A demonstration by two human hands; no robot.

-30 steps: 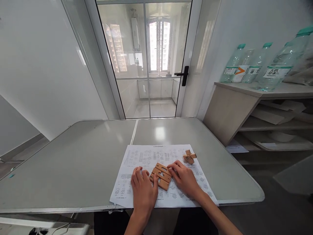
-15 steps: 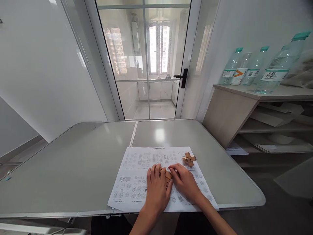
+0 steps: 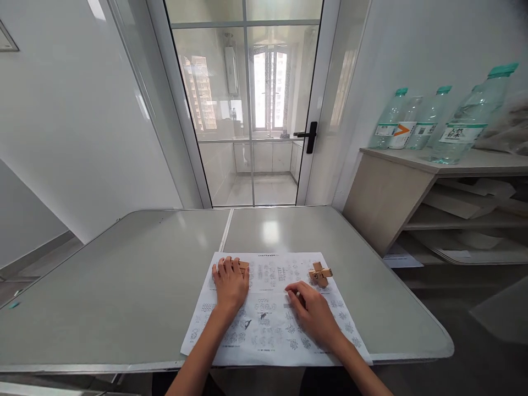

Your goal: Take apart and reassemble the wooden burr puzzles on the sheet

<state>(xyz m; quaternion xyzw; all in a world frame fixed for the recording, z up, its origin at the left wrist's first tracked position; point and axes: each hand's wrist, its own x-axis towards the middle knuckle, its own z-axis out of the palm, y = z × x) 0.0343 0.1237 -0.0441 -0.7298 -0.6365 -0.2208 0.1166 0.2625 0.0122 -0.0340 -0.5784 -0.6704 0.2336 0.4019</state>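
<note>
At the upper left of a printed paper sheet (image 3: 264,335), my left hand (image 3: 231,283) covers several light wooden puzzle pieces (image 3: 244,266). Its fingers curve over them, and only their right ends show. My right hand (image 3: 311,308) rests on the right half of the sheet with thumb and fingers curled together. What those fingers hold, if anything, is hidden. Just above it, a cross-shaped wooden puzzle (image 3: 320,274) of interlocked pieces with dark marks sits near the sheet's upper right corner, touched by neither hand.
The sheet lies at the front edge of a grey table (image 3: 124,297). Beyond the table stands a glass door with a black handle (image 3: 312,137). To the right, a wooden shelf unit (image 3: 383,192) carries several plastic bottles (image 3: 462,126).
My left hand has slid the wooden pieces from the middle of the sheet to its upper left, away from my right hand. The right hand stays almost in place. The view has tilted slightly upward.
</note>
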